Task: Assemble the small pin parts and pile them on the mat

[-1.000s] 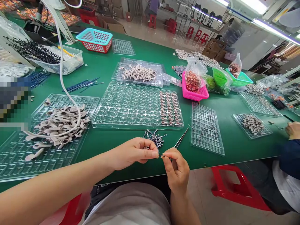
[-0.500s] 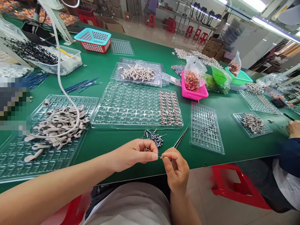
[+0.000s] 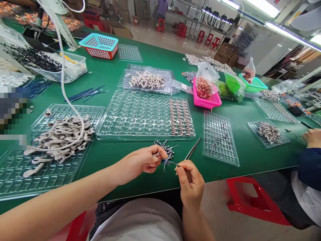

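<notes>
My left hand (image 3: 144, 162) is closed around a small beige-grey earbud shell (image 3: 157, 154), whose tube end sticks out between thumb and fingers. My right hand (image 3: 192, 182) pinches a tiny dark part (image 3: 178, 165) with a thin wire running left from it. The same hand keeps tweezers (image 3: 192, 149) in its grip, tips pointing up and away. Just behind my fingers lies a heap of small dark components with thin wires (image 3: 169, 151). Beyond them is a clear blister tray (image 3: 135, 115), with rows of shells (image 3: 180, 115) in its right-hand columns.
To the left, more grey shells (image 3: 64, 134) are piled on a tray under a white cable (image 3: 62, 67). Another tray with small dark bits (image 3: 220, 137) lies right. Farther back stand a pink basket (image 3: 207, 100) and a blue-and-red basket (image 3: 99, 47). A co-worker's hand (image 3: 312, 137) is at far right.
My hands have drawn apart slightly. The left has shifted left and turned, so the shell's tube end now points right. The wire ends beside the heap have come into view.
</notes>
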Demonstrator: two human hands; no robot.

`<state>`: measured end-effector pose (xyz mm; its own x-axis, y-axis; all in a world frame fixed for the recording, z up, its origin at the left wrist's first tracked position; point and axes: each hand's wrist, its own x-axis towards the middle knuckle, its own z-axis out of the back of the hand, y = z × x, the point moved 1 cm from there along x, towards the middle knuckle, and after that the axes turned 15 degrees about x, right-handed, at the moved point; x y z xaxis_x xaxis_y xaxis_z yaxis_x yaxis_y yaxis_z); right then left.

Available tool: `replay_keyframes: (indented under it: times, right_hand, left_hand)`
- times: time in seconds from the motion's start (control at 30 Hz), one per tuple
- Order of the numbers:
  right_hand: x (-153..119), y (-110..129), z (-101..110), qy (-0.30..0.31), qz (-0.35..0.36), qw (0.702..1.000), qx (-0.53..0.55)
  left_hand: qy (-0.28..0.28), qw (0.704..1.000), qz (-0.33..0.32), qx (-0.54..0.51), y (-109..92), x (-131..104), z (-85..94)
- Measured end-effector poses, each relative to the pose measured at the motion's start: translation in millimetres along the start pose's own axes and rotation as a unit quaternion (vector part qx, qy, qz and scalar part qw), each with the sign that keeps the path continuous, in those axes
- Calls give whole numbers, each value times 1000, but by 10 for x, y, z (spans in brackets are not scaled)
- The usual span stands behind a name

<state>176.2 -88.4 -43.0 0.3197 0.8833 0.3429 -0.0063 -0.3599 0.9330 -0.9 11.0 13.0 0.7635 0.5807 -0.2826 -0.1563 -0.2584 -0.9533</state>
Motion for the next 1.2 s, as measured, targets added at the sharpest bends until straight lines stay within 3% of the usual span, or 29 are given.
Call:
replay_keyframes:
  times: [0.13,0.3,0.63,1.0,1.2]
  right_hand:
    - [-1,-7,4,-6,-6,1000,14]
    - [-6,-3,9,-10,-12,1000,10]
    - [-10,3,3,6,-25,999,-24]
    - [9,28,-15,15,-17,999,-46]
    - [18,36,-34,31,9,996,-79]
  left_hand:
    - [-31,993,-13,113,26,-1,-14]
    - [-99,951,-60,285,43,-7,-72]
    - [-158,921,-109,338,123,9,-81]
    - [-162,913,-139,347,138,12,-67]
    - [-166,895,-151,386,132,1,-73]
